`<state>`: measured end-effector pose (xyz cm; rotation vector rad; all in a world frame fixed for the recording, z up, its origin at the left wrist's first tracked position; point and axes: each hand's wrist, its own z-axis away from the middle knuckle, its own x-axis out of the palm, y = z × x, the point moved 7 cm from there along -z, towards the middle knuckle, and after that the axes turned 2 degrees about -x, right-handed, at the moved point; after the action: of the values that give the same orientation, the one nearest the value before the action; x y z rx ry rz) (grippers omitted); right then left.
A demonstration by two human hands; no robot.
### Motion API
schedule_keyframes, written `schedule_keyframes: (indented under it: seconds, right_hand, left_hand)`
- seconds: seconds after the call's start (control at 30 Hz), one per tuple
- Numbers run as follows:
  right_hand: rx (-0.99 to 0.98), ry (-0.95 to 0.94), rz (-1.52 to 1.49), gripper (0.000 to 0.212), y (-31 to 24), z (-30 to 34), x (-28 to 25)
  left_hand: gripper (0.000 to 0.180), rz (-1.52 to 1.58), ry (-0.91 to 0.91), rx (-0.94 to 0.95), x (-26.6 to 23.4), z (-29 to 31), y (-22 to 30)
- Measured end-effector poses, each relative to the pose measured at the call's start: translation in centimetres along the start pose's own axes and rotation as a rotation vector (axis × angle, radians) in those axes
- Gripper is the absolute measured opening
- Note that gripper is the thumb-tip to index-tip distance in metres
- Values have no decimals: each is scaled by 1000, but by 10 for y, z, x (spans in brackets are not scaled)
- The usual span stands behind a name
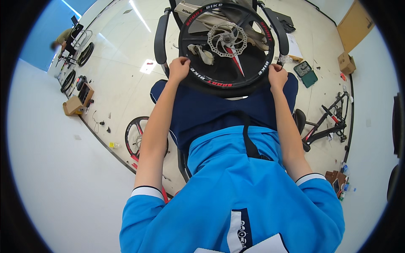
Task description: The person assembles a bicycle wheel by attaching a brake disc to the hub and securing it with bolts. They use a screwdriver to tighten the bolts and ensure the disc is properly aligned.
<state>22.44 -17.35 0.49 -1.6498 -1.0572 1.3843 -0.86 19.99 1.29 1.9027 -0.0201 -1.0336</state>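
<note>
A black bicycle wheel (205,78) with white and red lettering lies flat in front of me, over the seat of a black office chair. A silver brake disc (214,41) is fixed at its hub, and one spoke carries a red and white stripe. At the left edge of the rim, my left hand (179,69) is closed, fingers curled in a pinch. My right hand (278,77) pinches at the opposite edge, its fingertips partly hidden. Between the spokes shows a crumpled whitish glove or cloth (205,56) on the dark seat.
Chair armrests (161,39) flank the wheel. On the floor at right are a green tool case (310,79), a black bicycle frame (327,122) and a cardboard box (346,63). Another wheel (131,137) is at left, beyond it an open box (74,106). Far left, a person (64,36) bends beside bicycle parts.
</note>
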Motion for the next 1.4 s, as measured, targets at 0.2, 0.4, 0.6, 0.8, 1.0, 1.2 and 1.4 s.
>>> schedule_keyframes:
  seconds: [0.2, 0.4, 0.6, 0.8, 1.0, 1.2, 1.4]
  right_hand:
    - [-503, -647, 40, 19, -83, 107, 97]
    - [-574, -759, -14, 15, -111, 138, 192]
    - [-704, -769, -45, 14, -117, 147, 225]
    - [-904, -720, -19, 10, -126, 159, 226]
    - [-912, -652, -41, 16, -120, 167, 223]
    - [-866, -662, -73, 16, -114, 167, 226]
    - [-826, -698, -62, 23, -110, 164, 234]
  left_hand:
    - [43, 585, 38, -502, 34, 43, -68]
    - [37, 523, -59, -451, 60, 56, -49]
    - [38, 558, -34, -406, 62, 66, -56]
    - [37, 628, -4, -501, 63, 75, -53]
    - [41, 541, 12, -468, 67, 76, -60]
    - [37, 580, 9, -489, 72, 81, -61]
    - [26, 655, -1, -472, 75, 82, -59]
